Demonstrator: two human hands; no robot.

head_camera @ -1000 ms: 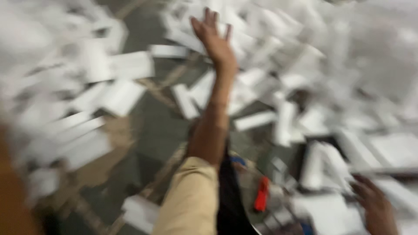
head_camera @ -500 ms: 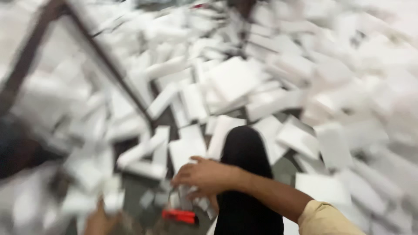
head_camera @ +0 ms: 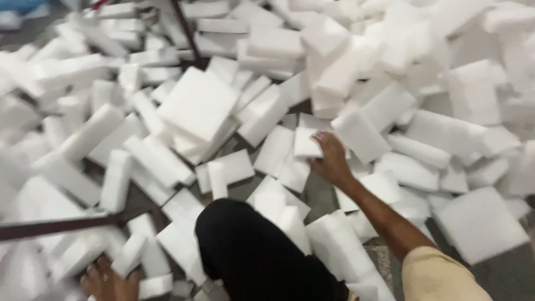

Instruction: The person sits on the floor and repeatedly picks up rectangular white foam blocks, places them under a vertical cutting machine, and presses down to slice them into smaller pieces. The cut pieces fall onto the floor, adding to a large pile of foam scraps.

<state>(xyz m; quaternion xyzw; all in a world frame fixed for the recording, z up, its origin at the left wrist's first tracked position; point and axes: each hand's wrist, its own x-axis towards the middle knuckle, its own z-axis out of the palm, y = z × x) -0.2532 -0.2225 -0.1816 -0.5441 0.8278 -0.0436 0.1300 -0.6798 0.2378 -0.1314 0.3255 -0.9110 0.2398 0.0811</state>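
Left hand: the left hand (head_camera: 106, 281) sits low at the near edge, fingers curled among small white foam blocks (head_camera: 134, 253); whether it truly holds one, I cannot tell, as the view is blurred there.
Knee: a leg in black cloth (head_camera: 251, 251) fills the near centre, with blocks lying against it on both sides.
Right hand: the right hand (head_camera: 331, 159), on an arm with a tan sleeve (head_camera: 440, 276), reaches forward with fingers spread wide, resting flat on a thin square foam piece (head_camera: 305, 143).
Piece in hand: that square lies in mid-pile, just beside a thicker tilted block (head_camera: 361, 134) on its right, touching neighbours on all sides.
Step, as judged: selection, with contact made but no grip closed.
Next move, as judged: fingers would need to curl under an edge and lift the square clear of the overlapping blocks.
Obstructions: the thicker block crowds the right edge; a large flat slab (head_camera: 198, 103) lies well to the left.
Further items: 1 dark bar (head_camera: 56, 226) lies across the pile at near left, and another dark rod (head_camera: 186, 30) runs in from the far edge.
Far field: heaped white foam offcuts (head_camera: 390, 44), loose and unsorted, over a grey floor (head_camera: 501, 276).
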